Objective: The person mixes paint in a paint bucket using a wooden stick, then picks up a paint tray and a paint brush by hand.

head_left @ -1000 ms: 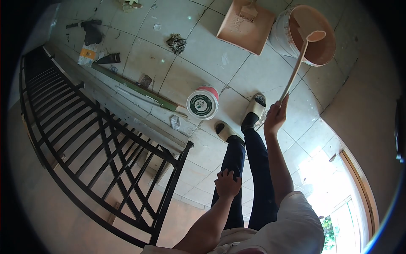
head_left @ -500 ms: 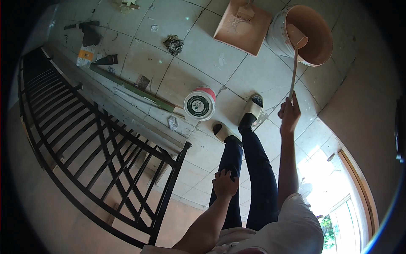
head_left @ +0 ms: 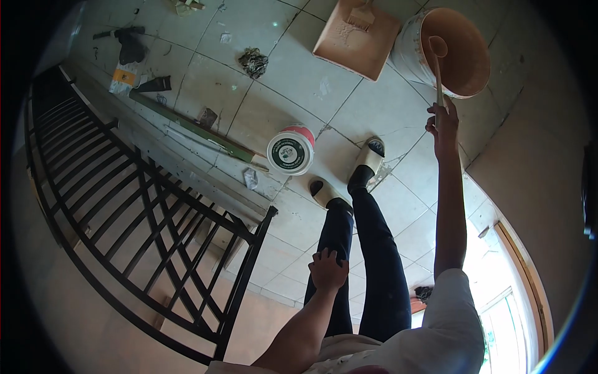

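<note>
My right hand (head_left: 445, 128) is wrapped round the handle of a long-handled ladle (head_left: 438, 75). The ladle's round cup lies inside a big white bucket (head_left: 408, 53), whose inner wall is coated in pinkish-brown paint. Left of the bucket is a square tray (head_left: 349, 56) smeared with the same colour, with a wide paintbrush (head_left: 360, 20) in it. My left hand (head_left: 328, 269) rests on my left leg around the knee, fingers spread and holding nothing.
A lidded white tub (head_left: 290, 153) stands by my feet. A black metal railing (head_left: 180, 249) runs along the left. Near it lie a green strip (head_left: 193, 128), a handsaw (head_left: 154, 85) and a crumpled dark wad (head_left: 253, 63). A bright doorway (head_left: 498, 305) opens at lower right.
My right hand has moved up and slightly right, closer to the bucket. The ladle's cup has shifted further into it. My left hand stays on my leg.
</note>
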